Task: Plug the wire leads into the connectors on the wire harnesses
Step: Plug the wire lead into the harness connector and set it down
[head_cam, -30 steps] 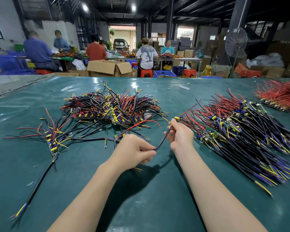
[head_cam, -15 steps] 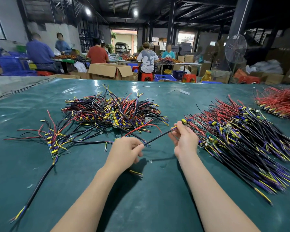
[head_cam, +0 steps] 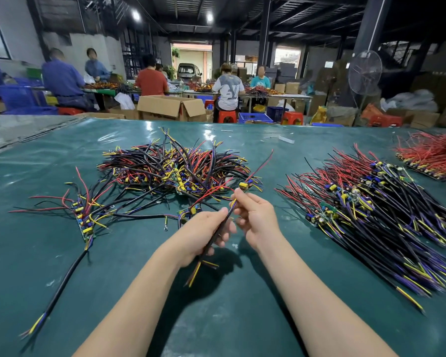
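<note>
Both hands sit close together: the left hand (head_cam: 204, 237) curls its fingers round a black cable (head_cam: 215, 238), the right hand (head_cam: 256, 218) pinches its upper end, a tangled harness heap (head_cam: 175, 168) at eleven o'clock.

- A single wide-angle view from the person's head, facing forward and down over the dark green plastic-covered table (head_cam: 108, 279).
- Nearest are the left hand (head_cam: 204, 233) and right hand (head_cam: 258, 217), lower centre, both holding a black sheathed wire harness (head_cam: 223, 224).
- The warehouse hall (head_cam: 319, 34) fills the upper third, far off.
</note>
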Action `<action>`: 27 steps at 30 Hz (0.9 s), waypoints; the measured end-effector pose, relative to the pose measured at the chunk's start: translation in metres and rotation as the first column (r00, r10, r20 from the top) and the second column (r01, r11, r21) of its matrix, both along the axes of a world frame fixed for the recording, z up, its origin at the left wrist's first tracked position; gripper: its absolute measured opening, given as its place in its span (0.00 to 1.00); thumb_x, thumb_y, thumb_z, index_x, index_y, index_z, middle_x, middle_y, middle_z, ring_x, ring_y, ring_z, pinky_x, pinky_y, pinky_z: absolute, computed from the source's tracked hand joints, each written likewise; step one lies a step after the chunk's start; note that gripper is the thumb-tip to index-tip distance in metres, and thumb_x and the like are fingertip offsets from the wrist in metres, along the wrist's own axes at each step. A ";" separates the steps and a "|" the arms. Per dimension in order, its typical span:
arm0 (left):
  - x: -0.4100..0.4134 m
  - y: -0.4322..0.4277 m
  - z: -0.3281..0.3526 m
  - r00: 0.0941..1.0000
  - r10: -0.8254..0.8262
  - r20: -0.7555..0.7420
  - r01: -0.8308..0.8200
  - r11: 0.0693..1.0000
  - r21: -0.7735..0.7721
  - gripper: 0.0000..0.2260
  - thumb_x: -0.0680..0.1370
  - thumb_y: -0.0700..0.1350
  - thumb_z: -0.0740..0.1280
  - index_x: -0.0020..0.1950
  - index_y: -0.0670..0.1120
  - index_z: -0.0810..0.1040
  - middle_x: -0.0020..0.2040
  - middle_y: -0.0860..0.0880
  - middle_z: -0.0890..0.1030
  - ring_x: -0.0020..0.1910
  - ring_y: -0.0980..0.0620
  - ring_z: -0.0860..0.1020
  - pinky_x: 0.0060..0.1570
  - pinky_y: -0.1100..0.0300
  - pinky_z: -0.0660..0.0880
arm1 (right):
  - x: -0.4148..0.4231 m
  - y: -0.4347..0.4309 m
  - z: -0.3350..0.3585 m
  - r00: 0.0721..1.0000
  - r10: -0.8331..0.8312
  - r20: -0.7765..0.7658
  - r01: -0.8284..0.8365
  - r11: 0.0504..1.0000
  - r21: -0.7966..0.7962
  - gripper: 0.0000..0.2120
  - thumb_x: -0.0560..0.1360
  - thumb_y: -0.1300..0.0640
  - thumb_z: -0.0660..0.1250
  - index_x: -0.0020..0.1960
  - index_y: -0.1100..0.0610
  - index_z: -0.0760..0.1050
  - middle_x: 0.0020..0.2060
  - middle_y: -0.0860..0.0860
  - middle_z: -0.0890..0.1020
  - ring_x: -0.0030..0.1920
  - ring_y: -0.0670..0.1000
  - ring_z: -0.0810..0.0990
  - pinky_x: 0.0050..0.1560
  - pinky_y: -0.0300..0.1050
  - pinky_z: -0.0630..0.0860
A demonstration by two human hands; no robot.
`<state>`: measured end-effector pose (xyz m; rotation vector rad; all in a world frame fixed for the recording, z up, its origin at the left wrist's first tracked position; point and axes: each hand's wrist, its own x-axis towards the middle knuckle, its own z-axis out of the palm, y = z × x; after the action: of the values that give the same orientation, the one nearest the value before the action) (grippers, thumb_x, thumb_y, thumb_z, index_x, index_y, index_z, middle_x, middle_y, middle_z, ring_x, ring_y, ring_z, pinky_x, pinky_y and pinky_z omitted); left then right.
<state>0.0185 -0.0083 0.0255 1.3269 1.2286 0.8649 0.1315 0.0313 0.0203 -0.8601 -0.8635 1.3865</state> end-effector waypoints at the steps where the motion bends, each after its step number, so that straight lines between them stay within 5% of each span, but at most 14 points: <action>1: 0.003 0.001 -0.001 1.000 0.001 0.012 -0.001 1.000 0.016 0.21 0.82 0.54 0.51 0.34 0.47 0.71 0.22 0.55 0.68 0.19 0.60 0.65 0.19 0.70 0.59 | -0.002 0.000 0.000 1.000 0.009 -0.001 -0.009 1.000 0.002 0.11 0.75 0.62 0.65 0.33 0.59 0.74 0.20 0.46 0.75 0.19 0.40 0.68 0.18 0.30 0.60; 5: 0.005 0.002 -0.004 0.998 0.008 0.057 -0.012 0.997 0.071 0.21 0.82 0.53 0.51 0.31 0.47 0.63 0.22 0.54 0.61 0.18 0.59 0.57 0.18 0.71 0.53 | -0.007 -0.002 -0.001 1.000 0.019 0.021 -0.019 1.000 0.010 0.13 0.75 0.62 0.65 0.32 0.59 0.74 0.19 0.46 0.73 0.19 0.40 0.68 0.19 0.30 0.59; 11: 0.016 0.009 -0.008 0.978 0.160 -0.135 -0.115 0.950 0.292 0.23 0.82 0.48 0.54 0.26 0.49 0.59 0.18 0.53 0.60 0.19 0.58 0.57 0.25 0.61 0.52 | -0.008 -0.004 -0.002 0.990 -0.067 -0.125 0.065 0.998 -0.023 0.13 0.75 0.65 0.64 0.32 0.62 0.73 0.18 0.47 0.73 0.17 0.40 0.66 0.17 0.30 0.59; 17: 0.014 0.007 -0.012 0.990 0.079 -0.114 -0.066 0.992 0.110 0.21 0.81 0.54 0.53 0.30 0.48 0.65 0.21 0.56 0.66 0.18 0.60 0.63 0.20 0.68 0.58 | 0.002 0.001 -0.003 0.980 -0.121 -0.156 0.115 0.992 -0.049 0.12 0.76 0.63 0.64 0.33 0.61 0.73 0.19 0.46 0.74 0.18 0.40 0.67 0.18 0.30 0.60; 27: 0.010 0.003 -0.010 0.992 0.002 -0.124 0.002 1.000 0.029 0.24 0.81 0.57 0.50 0.30 0.46 0.68 0.19 0.54 0.68 0.16 0.57 0.65 0.19 0.71 0.59 | 0.013 0.007 0.000 0.951 -0.190 -0.243 0.167 0.980 -0.110 0.11 0.76 0.61 0.64 0.34 0.59 0.73 0.18 0.48 0.75 0.17 0.40 0.69 0.18 0.30 0.66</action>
<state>0.0288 -0.0056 0.0151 1.4216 1.3166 0.8122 0.1443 0.0382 0.0201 -0.7875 -0.5195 1.3468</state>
